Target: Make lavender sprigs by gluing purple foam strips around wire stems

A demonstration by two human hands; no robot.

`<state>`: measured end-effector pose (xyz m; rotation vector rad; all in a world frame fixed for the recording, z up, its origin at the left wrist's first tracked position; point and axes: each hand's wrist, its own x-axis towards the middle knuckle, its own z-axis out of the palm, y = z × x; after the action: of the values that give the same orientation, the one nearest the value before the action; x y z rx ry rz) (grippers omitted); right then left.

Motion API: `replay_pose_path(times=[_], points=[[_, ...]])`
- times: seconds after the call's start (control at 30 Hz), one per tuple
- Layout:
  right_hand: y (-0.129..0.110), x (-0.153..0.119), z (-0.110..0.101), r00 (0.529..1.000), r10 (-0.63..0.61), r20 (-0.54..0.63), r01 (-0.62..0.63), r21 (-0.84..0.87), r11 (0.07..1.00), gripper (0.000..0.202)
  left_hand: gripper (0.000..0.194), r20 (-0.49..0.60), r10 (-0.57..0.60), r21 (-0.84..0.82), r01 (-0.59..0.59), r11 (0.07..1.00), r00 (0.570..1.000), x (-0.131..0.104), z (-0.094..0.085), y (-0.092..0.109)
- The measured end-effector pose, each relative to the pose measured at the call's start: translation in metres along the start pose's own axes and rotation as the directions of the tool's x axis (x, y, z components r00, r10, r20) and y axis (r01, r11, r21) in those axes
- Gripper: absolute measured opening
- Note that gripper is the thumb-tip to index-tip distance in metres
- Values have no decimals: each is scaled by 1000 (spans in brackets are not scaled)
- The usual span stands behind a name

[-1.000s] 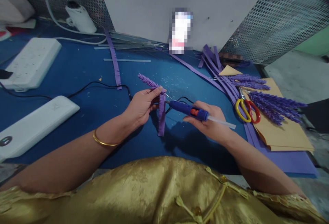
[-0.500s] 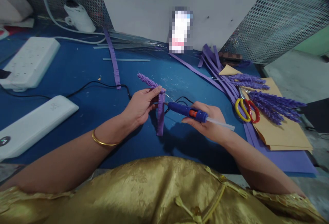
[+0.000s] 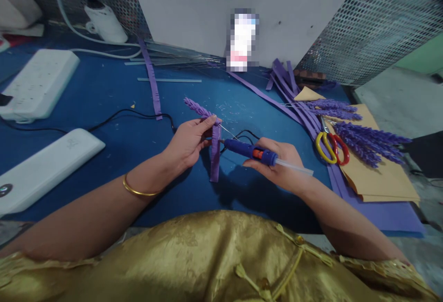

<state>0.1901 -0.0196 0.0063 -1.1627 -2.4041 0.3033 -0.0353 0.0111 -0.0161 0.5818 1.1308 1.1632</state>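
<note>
My left hand (image 3: 190, 142) pinches a purple paper lavender stem (image 3: 198, 107) between thumb and fingers, its flowered tip pointing up and left. From the pinch hangs a fringed purple paper strip (image 3: 215, 156), and a thin wire (image 3: 229, 131) sticks out to the right. My right hand (image 3: 280, 161) is wrapped round a blue hot glue gun (image 3: 247, 149) with a clear glue stick (image 3: 296, 168) poking from its back. The gun's nozzle is at the strip, partly behind it; whether they touch I cannot tell.
Yellow-and-red scissors (image 3: 332, 147), finished lavender stems (image 3: 372, 142), brown paper (image 3: 384, 182) and purple strips (image 3: 294, 89) lie at right. Left are a power strip (image 3: 41, 82), a white device (image 3: 51, 168) and a black cord (image 3: 134, 112). A blurred phone (image 3: 242, 39) leans at the back.
The glue gun has shifted slightly left, its nozzle end nearer the hanging strip. My left hand keeps its pinch on the lavender stem, almost still.
</note>
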Motion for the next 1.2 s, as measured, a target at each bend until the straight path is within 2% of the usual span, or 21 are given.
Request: replay_pose_path(times=[0.37,0.53,0.63,0.73,0.8,0.87,0.97,1.07,1.13,1.2], points=[[1,-1,3,999,-36,-10,35,-43,998,51,23,0,-11,-23,11,1000,1000,0,1,1],[5,0,-3,1000,-17,-22,17,-30,999,46,21,-17,-11,-61,10,998,1000,2,0,1],[8,0,-10,999,31,-21,-29,63,998,43,20,-31,-6,-61,4,998,1000,2,0,2],[13,-1,-18,992,107,62,-121,301,946,38,20,-31,-9,-49,8,999,999,1,1,2],[17,0,-21,984,160,78,-177,485,856,39,19,-34,-13,-43,12,999,999,0,1,2],[25,4,-20,964,266,15,-219,613,759,44,18,-34,-17,-34,16,999,999,0,1,1],[42,12,-13,873,482,-68,-274,750,602,49,22,-3,-29,-3,29,1000,1000,-1,1,0],[62,21,-3,776,630,42,-309,895,321,39,28,43,-35,28,34,999,998,-2,1,-1],[73,24,1,697,687,205,-377,920,109,27,31,75,-30,43,27,999,997,-2,1,-2],[79,26,3,631,684,366,-454,889,-57,15,33,99,-16,61,10,998,995,-3,1,-2]])
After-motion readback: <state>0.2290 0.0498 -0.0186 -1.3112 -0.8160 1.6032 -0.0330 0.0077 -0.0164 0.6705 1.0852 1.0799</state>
